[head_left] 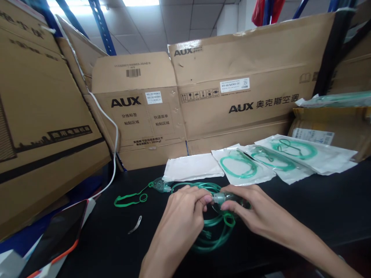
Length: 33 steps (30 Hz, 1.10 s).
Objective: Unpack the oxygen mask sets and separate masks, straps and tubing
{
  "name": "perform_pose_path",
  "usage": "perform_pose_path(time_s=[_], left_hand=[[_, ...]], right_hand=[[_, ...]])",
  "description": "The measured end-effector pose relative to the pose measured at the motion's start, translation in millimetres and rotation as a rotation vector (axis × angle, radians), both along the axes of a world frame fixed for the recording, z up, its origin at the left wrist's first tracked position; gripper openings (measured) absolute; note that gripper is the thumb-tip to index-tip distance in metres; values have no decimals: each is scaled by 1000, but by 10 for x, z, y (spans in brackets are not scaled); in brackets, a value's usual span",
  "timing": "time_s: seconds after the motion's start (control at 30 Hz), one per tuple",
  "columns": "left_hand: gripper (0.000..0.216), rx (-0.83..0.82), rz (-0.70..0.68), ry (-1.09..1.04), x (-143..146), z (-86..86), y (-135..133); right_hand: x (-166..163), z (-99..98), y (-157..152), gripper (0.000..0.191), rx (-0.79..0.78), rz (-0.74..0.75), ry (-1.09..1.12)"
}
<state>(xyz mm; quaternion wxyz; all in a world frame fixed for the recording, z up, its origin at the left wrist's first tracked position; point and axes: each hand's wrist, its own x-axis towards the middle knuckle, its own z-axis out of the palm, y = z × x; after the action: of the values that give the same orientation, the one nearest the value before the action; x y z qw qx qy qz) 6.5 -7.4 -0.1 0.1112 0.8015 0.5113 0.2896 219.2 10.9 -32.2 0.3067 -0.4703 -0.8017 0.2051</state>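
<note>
My right hand point(255, 210) grips a clear green oxygen mask, its pale connector point(219, 198) pointing left between thumb and fingers. Closed at the tip of that connector, my left hand point(187, 206) pinches something mostly hidden by its fingers, perhaps a tube end. Coiled green tubing point(214, 245) lies on the black table under both hands. A bright green elastic strap point(229, 220) hangs below the mask. Farther left lies a second oxygen mask point(159, 185), with its green strap point(127, 200) spread out on the table.
A small curved metal strip point(135, 225) lies left of my hands. Behind stand white packets point(193, 167) and several bagged tubing sets point(243, 166). Cardboard boxes point(145, 112) wall the back and left. A phone point(62, 235) and white cable point(116, 135) are at left.
</note>
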Motion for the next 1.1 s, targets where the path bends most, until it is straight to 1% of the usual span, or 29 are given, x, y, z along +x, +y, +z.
perform_pose_path(time_s=[0.07,0.2,0.33,0.53,0.6,0.77,0.97,1.03,1.1], left_hand=[[31,8,-7,3,1,-1,-4],[33,23,-20,11,-2,-6,-6],[34,34,-20,22,-11,-4,-4],[32,32,-19,30,1,-3,-2],[32,22,-17,28,7,-5,-1],[31,-20,-15,-6,-20,0,12],[32,-135,-10,-44,-74,6,0],[34,-169,-16,-78,-70,11,-13],[37,-205,-27,-114,-60,17,-18]], right_hand=[[-10,28,-9,43,-20,3,16],[-31,96,-15,38,-45,62,33],[-46,126,-6,33,-58,88,70],[-68,125,-7,34,-197,102,118],[-71,129,-5,35,-209,111,123],[-93,115,2,37,-133,112,80],[-75,21,5,32,-35,85,47],[-30,-1,11,30,10,86,26],[21,-14,18,29,86,90,-10]])
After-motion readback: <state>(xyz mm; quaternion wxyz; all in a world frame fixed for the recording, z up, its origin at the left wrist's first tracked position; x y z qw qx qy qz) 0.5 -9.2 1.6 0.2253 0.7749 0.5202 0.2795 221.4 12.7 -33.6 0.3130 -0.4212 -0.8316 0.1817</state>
